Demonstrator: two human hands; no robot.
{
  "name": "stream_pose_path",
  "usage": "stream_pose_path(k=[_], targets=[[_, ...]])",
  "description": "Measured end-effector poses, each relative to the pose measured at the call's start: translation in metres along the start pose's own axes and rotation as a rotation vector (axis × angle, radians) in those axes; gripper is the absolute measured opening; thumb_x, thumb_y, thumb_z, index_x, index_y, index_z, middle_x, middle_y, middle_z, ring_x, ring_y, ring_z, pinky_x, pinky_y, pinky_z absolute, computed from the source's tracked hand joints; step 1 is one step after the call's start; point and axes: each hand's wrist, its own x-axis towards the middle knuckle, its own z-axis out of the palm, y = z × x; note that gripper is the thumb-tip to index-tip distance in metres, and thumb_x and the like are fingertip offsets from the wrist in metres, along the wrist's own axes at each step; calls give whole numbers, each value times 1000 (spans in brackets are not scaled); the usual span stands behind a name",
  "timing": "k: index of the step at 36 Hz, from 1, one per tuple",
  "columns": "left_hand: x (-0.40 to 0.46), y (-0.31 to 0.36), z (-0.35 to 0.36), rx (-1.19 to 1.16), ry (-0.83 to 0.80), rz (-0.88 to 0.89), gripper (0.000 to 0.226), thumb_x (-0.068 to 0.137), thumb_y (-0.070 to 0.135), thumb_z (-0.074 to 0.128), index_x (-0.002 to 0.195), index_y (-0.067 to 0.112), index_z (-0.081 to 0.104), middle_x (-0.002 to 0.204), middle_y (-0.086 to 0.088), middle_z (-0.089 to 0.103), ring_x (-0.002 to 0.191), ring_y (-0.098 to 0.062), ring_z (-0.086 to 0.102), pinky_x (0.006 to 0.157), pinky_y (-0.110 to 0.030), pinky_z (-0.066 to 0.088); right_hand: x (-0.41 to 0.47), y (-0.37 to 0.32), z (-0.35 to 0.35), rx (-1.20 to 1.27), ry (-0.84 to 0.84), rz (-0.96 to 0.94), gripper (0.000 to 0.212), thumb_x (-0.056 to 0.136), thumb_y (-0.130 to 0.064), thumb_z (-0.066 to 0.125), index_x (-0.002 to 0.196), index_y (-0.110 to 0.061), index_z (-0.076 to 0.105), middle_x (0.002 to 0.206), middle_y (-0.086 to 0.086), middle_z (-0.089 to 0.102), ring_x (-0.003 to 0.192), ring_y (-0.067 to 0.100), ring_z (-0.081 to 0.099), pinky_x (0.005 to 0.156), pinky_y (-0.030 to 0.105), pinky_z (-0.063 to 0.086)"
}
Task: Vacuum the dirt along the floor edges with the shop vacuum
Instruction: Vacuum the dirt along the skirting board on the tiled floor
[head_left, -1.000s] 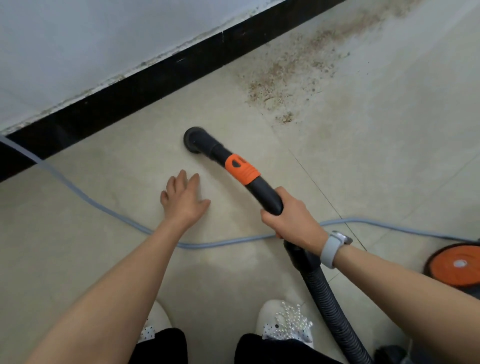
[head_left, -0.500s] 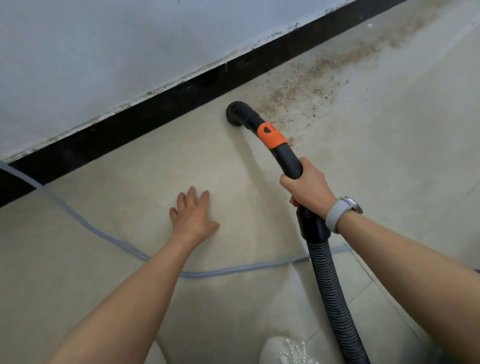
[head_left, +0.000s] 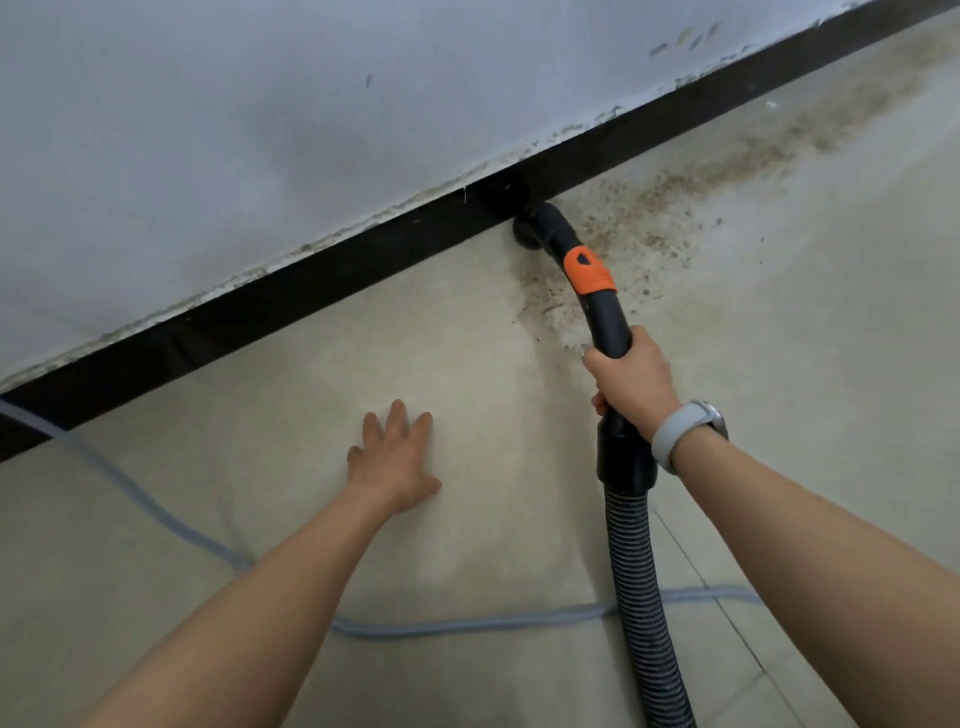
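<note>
Beige floor tiles (head_left: 779, 364) met a black baseboard (head_left: 311, 296) under a scuffed white wall (head_left: 260, 130), and we were crouched close to that edge. Our right hand (head_left: 631, 382) wrapped the black vacuum wand (head_left: 605, 317) just below its orange collar (head_left: 587, 270), fingers curled fully round it. The round nozzle (head_left: 527, 231) sat against the baseboard at the near end of a brown dirt trail (head_left: 701, 192) that ran on along the floor edge toward the far right. Our left hand (head_left: 397, 457) lay flat on the tile with fingers spread, holding nothing and, we judged, propping us up.

Most of the dirt was not yet lifted, so the risks lay ahead. We judged that sweeping the nozzle too fast or tilting it off the tile would scatter the loose grit outward rather than draw it in, and some specks already lay out from the edge beside the wand. Pressing hard into the baseboard could scrape it or flake more of the crumbling paint line above. The ribbed hose (head_left: 644, 597) crossed over a pale blue cord (head_left: 467, 623) behind us; dragging the hose forward might snag that cord and jerk the wand off line. Reaching further right on one braced palm could also tip our balance.
</note>
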Motion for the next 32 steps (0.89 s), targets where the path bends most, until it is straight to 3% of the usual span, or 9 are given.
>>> stream_pose_path(k=[6, 9, 11, 14, 17, 21, 26, 29, 32], targets=[[-9, 12, -58, 35, -34, 10, 72, 94, 44, 52, 152, 22, 16, 161, -6, 4, 147, -29, 8, 116, -46, 21, -15, -10, 6, -71, -174, -4, 21, 84, -15, 57, 100, -12, 44, 81, 12, 57, 53, 28, 57, 45, 26, 44], [-18, 16, -99, 107, 39, 56, 70, 93, 45, 53, 151, 21, 21, 158, -8, 17, 142, -30, 23, 114, -44, 28, -18, -15, -2, -191, -224, -29, 23, 84, -18, 57, 102, -13, 43, 84, 12, 59, 63, 33, 63, 55, 36, 52], [-27, 20, -128, 159, 63, 91, 67, 94, 43, 52, 150, 19, 24, 155, -9, 24, 138, -30, 31, 112, -41, 32, -19, -22, -14, -227, -232, -16, 24, 84, -19, 58, 103, -14, 45, 87, 14, 61, 68, 35, 65, 61, 40, 55], [-39, 27, -167, 223, 78, 118, 62, 97, 40, 49, 149, 16, 27, 152, -9, 30, 134, -29, 38, 108, -35, 35, -19, -29, -34, -187, -188, 37, 23, 84, -19, 59, 102, -13, 47, 85, 14, 62, 58, 32, 62, 54, 34, 51], [-43, 32, -184, 263, 105, 182, 60, 97, 41, 49, 148, 18, 29, 149, -8, 34, 133, -28, 40, 107, -39, 37, -22, -29, -52, -174, -147, 70, 23, 83, -19, 59, 101, -12, 47, 82, 12, 60, 55, 31, 61, 55, 36, 53], [-36, 33, -176, 209, 65, 215, 58, 96, 41, 49, 147, 19, 31, 149, -7, 35, 133, -25, 41, 108, -34, 35, -36, -21, -59, -262, -238, 60, 22, 83, -18, 59, 99, -13, 45, 84, 13, 60, 57, 33, 62, 50, 34, 51], [-7, 32, -133, 26, -35, 150, 62, 96, 40, 52, 148, 17, 29, 149, -12, 34, 132, -28, 41, 109, -34, 34, -43, -16, -66, -375, -250, 67, 21, 83, -21, 59, 98, -16, 46, 87, 15, 64, 71, 36, 66, 64, 42, 55], [12, 30, -105, -63, -78, 126, 67, 94, 40, 54, 149, 15, 26, 153, -13, 28, 136, -29, 36, 111, -34, 31, -36, -19, -76, -386, -171, 95, 19, 82, -23, 59, 97, -17, 49, 82, 13, 64, 65, 34, 66, 63, 42, 57], [24, 35, -82, -133, -87, 103, 73, 93, 41, 55, 152, 17, 19, 157, -11, 18, 142, -30, 24, 114, -38, 26, -33, -22, -85, -367, -158, 120, 16, 83, -20, 59, 93, -19, 47, 77, 9, 61, 53, 26, 61, 51, 32, 52]])
